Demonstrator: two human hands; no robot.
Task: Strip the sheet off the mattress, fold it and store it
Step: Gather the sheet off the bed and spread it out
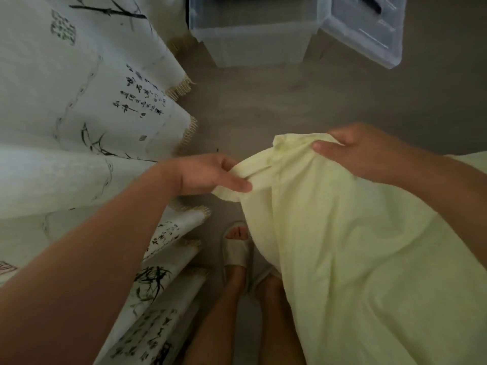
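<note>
Gripping the pale yellow sheet (342, 246) at its upper edge, both hands hold it up in the middle of the frame. The left hand (208, 175), coming in from the lower left, pinches a bunched fold of the fabric between thumb and curled fingers at centre frame. The right hand (361, 151), entering from the right edge, has its fingers curled over the top of the cloth and its thumb pressed against the near side — the two hands are near each other, with a short gathered stretch of sheet between them. From there the sheet hangs down and fills the lower right of the frame, creased in long soft folds.

Below the left hand, at lower centre, a foot in a light slipper (237, 248) stands on the grey-brown floor (316, 101), partly covered by the hanging fabric. Along the left side drapes a white cloth (79, 101) printed with black brush writing and bamboo, edged with a tan fringe. At the top of the frame sits a clear plastic storage box (253, 40) — its lid (369, 30) lies tilted just beside it at the upper right.
</note>
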